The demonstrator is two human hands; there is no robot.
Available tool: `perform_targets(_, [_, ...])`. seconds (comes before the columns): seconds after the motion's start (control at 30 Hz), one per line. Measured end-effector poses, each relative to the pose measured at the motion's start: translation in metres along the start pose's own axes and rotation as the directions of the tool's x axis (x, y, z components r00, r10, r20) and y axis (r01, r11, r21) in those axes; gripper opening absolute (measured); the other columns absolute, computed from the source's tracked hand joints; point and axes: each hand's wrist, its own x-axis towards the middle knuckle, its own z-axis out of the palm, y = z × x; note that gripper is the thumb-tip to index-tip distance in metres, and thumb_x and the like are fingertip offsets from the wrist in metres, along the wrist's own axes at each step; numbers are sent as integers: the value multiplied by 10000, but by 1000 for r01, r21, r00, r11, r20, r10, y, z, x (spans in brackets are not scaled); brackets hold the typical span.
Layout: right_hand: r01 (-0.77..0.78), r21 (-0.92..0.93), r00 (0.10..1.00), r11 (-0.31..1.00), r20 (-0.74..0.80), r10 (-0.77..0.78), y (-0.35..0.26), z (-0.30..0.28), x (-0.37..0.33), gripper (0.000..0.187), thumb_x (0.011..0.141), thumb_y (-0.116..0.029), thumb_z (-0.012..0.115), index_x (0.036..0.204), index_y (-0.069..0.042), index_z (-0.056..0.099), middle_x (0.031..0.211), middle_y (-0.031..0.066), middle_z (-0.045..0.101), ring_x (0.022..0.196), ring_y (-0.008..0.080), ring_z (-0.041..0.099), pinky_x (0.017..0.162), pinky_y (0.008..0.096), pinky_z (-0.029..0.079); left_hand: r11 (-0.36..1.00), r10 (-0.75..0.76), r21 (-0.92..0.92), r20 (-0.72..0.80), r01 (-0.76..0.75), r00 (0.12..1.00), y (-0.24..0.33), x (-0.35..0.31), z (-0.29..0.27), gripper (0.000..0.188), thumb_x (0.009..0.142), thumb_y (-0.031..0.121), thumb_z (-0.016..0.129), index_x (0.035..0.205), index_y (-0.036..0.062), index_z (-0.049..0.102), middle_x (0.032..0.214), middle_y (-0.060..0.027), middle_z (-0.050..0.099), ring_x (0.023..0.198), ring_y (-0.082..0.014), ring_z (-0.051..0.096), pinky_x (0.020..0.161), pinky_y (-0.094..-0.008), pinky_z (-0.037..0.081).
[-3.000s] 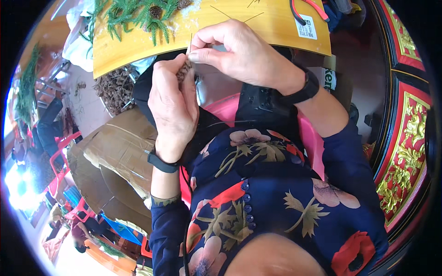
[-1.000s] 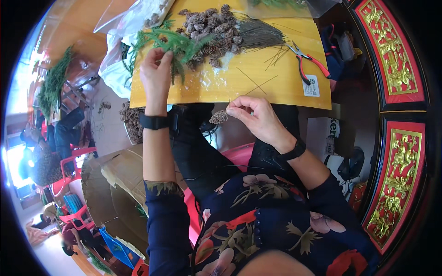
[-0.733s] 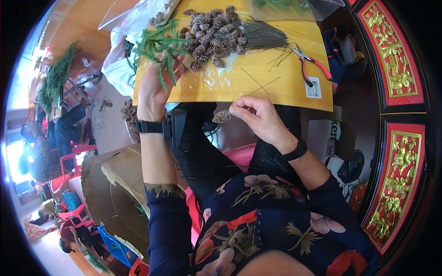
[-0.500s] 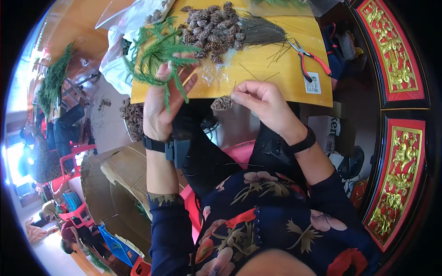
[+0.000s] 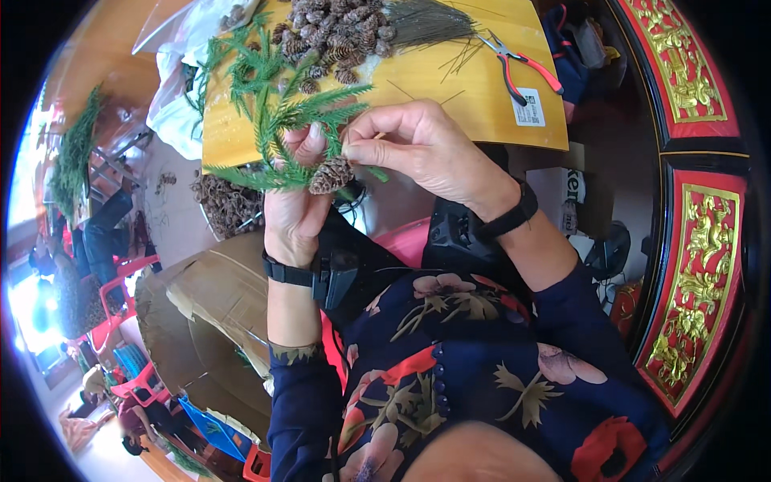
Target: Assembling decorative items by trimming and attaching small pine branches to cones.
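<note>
My left hand [image 5: 294, 221] is closed around a green artificial pine branch [image 5: 275, 120], its needled sprigs spreading above and to both sides of the fingers. Against this greenery sits a brown pine cone [image 5: 331, 177]. My right hand [image 5: 434, 149] pinches at the cone's upper right, thumb against forefinger; the thin wire seen there earlier is mostly hidden by the fingers and needles. Both hands meet just over the near edge of the yellow table [image 5: 450, 112].
On the table lie a heap of pine cones [image 5: 337, 32], a bundle of dark wires [image 5: 430, 22] and red-handled pliers [image 5: 522, 68]. More cones [image 5: 225, 201] fill a container below left. A torn cardboard box [image 5: 205, 337] stands at my left. Carved red-and-gold panels [image 5: 695, 281] line the right.
My right hand has moved left, bringing the pine cone from beside the branch up against it. My left hand has closed more around the branch. The view has shifted slightly.
</note>
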Motion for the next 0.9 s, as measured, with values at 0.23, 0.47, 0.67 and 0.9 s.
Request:
perform_targets(0.23, [98,-492,982,865,-91,-163,-2,-15,-1,107,854,-99,645,860,8,643,827,13,625,716,59,515,665,206,421,916,-79,-397,-29,61,996,9,-11,-15,349,899,195,593,1182,-1,537,1117,-126,597,1069,-234,552,923,-346,443])
perform_targets(0.47, [128,-547,969,827,-108,-221,-2,-15,-1,111,843,-104,653,865,5,648,845,30,650,713,65,523,648,210,422,919,199,385,-269,-84,943,7,-17,-12,282,943,170,512,1162,-4,545,1050,-111,629,960,-184,612,777,-278,490])
perform_targets(0.67, [80,-508,979,858,-123,-164,2,-16,-2,120,851,-109,653,882,8,661,842,15,651,728,56,535,648,204,427,988,84,148,-225,-52,971,10,-18,-14,276,940,109,504,1189,-10,525,1019,-122,640,858,-152,630,664,-229,498])
perform_targets(0.9, [-204,-61,979,977,-38,202,2,-34,-3,190,896,-126,602,1000,27,646,888,18,647,792,73,577,730,221,447,960,224,188,-69,-207,972,19,-25,1,341,894,33,549,1229,-14,502,971,-105,642,831,-138,610,693,-232,490])
